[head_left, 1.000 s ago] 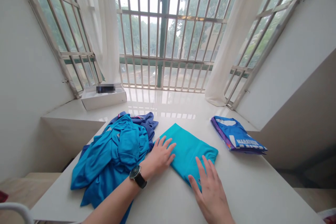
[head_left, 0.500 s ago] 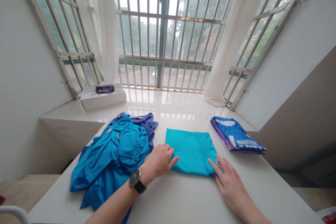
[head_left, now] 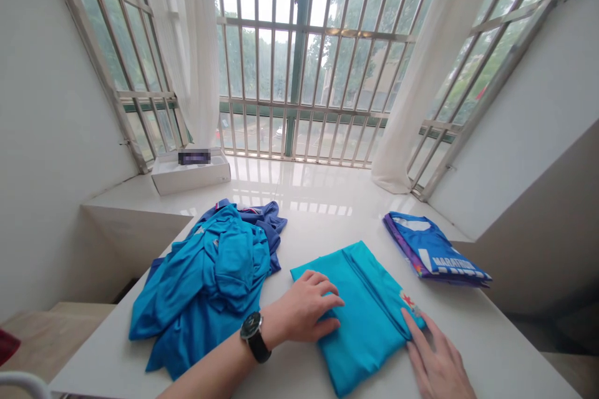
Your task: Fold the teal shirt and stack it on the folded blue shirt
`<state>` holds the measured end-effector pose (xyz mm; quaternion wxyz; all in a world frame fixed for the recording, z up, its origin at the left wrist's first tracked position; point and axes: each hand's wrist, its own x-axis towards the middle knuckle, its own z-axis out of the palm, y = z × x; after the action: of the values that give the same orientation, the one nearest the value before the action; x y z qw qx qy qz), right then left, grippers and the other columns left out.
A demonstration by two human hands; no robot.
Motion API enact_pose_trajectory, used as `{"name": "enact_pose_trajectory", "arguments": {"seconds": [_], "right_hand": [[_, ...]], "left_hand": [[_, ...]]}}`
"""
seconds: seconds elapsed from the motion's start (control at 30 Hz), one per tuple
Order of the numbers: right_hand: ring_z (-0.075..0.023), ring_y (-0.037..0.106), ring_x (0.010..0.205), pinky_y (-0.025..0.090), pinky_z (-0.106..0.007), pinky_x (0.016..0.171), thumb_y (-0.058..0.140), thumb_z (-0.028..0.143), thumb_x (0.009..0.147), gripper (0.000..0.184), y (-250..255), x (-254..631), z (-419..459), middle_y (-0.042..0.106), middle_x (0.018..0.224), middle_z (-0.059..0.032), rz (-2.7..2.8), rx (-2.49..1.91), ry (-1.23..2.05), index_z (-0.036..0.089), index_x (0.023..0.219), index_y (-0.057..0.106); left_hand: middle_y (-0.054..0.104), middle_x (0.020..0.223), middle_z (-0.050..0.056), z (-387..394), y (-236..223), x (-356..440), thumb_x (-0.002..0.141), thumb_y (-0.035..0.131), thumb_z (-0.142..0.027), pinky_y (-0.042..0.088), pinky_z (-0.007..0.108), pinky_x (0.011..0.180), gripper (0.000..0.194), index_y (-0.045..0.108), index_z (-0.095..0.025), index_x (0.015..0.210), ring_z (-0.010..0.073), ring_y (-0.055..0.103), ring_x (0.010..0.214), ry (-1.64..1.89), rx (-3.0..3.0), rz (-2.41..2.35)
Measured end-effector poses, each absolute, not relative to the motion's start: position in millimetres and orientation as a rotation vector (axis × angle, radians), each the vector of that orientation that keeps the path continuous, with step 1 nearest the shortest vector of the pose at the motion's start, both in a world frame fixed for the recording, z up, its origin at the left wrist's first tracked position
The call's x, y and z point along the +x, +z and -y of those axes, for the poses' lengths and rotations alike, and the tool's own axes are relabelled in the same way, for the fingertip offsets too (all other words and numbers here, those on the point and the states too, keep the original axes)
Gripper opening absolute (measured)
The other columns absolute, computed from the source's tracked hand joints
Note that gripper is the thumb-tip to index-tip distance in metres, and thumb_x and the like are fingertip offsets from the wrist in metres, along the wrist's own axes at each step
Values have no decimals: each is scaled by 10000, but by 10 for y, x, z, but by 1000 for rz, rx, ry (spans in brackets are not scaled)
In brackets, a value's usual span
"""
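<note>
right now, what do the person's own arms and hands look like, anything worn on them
The left hand is ungloved, and its wrist carries a round watch with a dark dial, a silvery rim and a black strap. No sleeve covers the visible left forearm. The right hand is ungloved too; no rings can be made out.

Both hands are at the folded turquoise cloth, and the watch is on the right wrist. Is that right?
Not quite: the head view shows the watch on the left wrist. The left hand and right hand are indeed at the folded turquoise cloth.
</note>
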<state>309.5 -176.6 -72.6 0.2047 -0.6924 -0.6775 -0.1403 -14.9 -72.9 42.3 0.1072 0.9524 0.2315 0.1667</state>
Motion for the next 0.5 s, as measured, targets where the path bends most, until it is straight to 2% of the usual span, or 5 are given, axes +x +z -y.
{"name": "enact_pose_trajectory", "arguments": {"seconds": [0.07, 0.17, 0.3, 0.5], "right_hand": [[-401, 457, 1316, 457, -568, 997, 388, 505, 943, 682, -750, 3031, 1831, 362, 1531, -144, 1928, -1941, -408, 307, 1565, 191], [-411, 405, 1367, 452, -587, 1002, 395, 624, 916, 799, -747, 2962, 1852, 272, 1592, -148, 1948, -2014, -394, 273, 1580, 122], [-356, 317, 1436, 368, -558, 1104, 356, 661, 921, 799, -643, 2976, 1633, 215, 1620, -128, 2001, -2037, -291, 237, 1574, 179], [-273, 270, 1468, 286, -528, 1163, 278, 610, 977, 660, -343, 3100, 846, 253, 1615, -81, 2241, -1931, -31, 283, 1550, 251]], "left_hand": [[523, 1420, 78, 677, 377, -202, 925, 500, -585, 294, 541, 1104, 510, 528, -289, 1340, 345, 404, 1338, 480, 2795, -784], [424, 1512, 61, 609, 305, -267, 900, 424, -703, 212, 663, 1112, 630, 456, -342, 1416, 419, 277, 1410, 380, 2770, -886], [406, 1525, 75, 570, 256, -302, 898, 376, -732, 311, 615, 1077, 678, 424, -347, 1454, 409, 339, 1371, 323, 2745, -965], [459, 1474, 105, 590, 285, -345, 884, 373, -748, 372, 590, 1025, 709, 434, -334, 1457, 400, 442, 1266, 337, 2745, -1140]]}}
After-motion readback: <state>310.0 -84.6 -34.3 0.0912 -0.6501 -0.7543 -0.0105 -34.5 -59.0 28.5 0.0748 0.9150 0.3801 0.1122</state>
